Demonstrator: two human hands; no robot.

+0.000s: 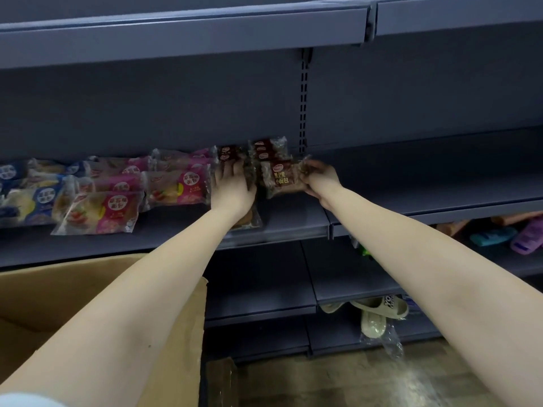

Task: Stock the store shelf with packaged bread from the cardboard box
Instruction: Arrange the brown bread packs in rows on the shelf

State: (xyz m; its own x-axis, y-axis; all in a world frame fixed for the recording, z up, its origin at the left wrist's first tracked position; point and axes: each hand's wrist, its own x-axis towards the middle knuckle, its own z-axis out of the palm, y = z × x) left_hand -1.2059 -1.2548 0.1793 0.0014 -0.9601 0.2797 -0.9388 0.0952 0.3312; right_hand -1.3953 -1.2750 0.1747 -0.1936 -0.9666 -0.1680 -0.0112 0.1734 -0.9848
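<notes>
cardboard box (pixel 88 304) low left, open, under left forearm. beyond it shelf (pixel 293 223) front edge. left grip (pixel 232 186) flat, fingers spread, pressing on brown packet (pixel 249 220) near that edge. right grip (pixel 318 177) pinches end of brown bread packet (pixel 279 179) just beside. pink packets (pixel 176 186) crowd left; shelf deck right of right grip bare. two more packets (pixel 269 148) against back panel.

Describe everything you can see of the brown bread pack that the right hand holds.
The brown pack is a small plastic pouch, dark brown in the middle and clear at the ends, with a red oval logo and pale printed characters. Dark bread shows through the plastic. It lies almost flat at the grey shelf, just in front of a second pack. The right hand pinches its crinkled right end.
</notes>
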